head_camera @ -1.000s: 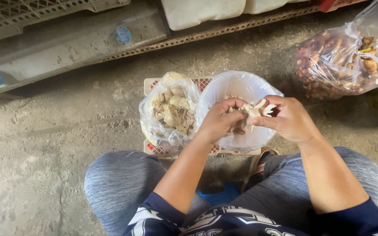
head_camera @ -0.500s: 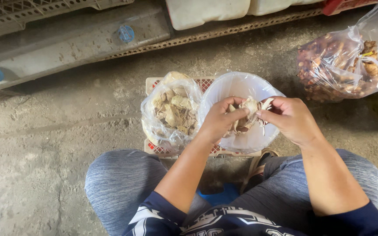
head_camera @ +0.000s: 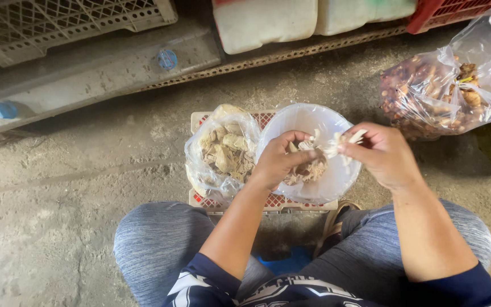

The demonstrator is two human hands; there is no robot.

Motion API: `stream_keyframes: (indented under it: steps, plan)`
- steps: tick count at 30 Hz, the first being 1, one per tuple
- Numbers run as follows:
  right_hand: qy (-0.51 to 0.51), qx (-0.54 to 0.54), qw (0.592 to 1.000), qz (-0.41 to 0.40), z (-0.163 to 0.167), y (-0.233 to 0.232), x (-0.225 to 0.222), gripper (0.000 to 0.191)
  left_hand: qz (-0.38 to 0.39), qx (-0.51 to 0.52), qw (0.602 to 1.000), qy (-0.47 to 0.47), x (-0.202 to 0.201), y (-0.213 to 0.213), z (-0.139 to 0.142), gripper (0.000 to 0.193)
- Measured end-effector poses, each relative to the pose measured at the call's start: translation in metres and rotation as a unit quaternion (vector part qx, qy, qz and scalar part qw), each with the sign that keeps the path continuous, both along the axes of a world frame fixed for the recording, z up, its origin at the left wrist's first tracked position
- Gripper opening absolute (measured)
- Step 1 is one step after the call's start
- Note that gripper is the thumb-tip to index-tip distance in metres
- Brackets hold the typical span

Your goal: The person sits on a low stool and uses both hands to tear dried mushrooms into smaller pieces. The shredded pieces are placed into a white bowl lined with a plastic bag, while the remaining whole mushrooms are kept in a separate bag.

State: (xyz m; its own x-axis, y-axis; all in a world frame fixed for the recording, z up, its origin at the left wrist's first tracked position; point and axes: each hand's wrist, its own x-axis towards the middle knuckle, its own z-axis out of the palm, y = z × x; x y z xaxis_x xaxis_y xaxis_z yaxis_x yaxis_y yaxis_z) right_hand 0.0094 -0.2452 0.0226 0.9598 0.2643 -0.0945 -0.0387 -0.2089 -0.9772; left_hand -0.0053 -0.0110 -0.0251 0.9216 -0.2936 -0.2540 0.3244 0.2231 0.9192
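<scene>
Fingers of both my left hand [head_camera: 277, 162] and right hand [head_camera: 383, 154] pinch one pale stringy piece [head_camera: 332, 146], held over the clear plastic bowl [head_camera: 336, 185] on a red-and-white crate [head_camera: 200, 199]. Bag of pale peels [head_camera: 223, 149] just left; bag of brown bulbs [head_camera: 427, 91] on the floor, right.

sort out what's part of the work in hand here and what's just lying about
In the work:
left hand
right hand
pale shredded piece held between both hands
white bowl
clear bag of pale pieces
red crate

Lying about:
bag of brown pieces
grey lattice crate
white containers
</scene>
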Motion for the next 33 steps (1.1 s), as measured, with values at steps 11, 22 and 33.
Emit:
stream_keyframes:
  steps: [11, 22, 33]
  plan:
    - [-0.061, -0.271, 0.960, 0.022, -0.007, 0.026, -0.012, 0.023, -0.063, 0.061, 0.993, -0.081, -0.006, -0.004, 0.000, 0.047]
    - [0.028, -0.051, 0.998, 0.020, 0.005, 0.008, -0.003, 0.017, -0.047, 0.027, 0.997, -0.062, 0.001, -0.002, -0.002, 0.039]
    - [-0.032, -0.244, 0.969, 0.032, 0.001, 0.029, -0.013, 0.027, -0.010, 0.112, 0.984, -0.140, -0.004, -0.004, -0.004, 0.025]
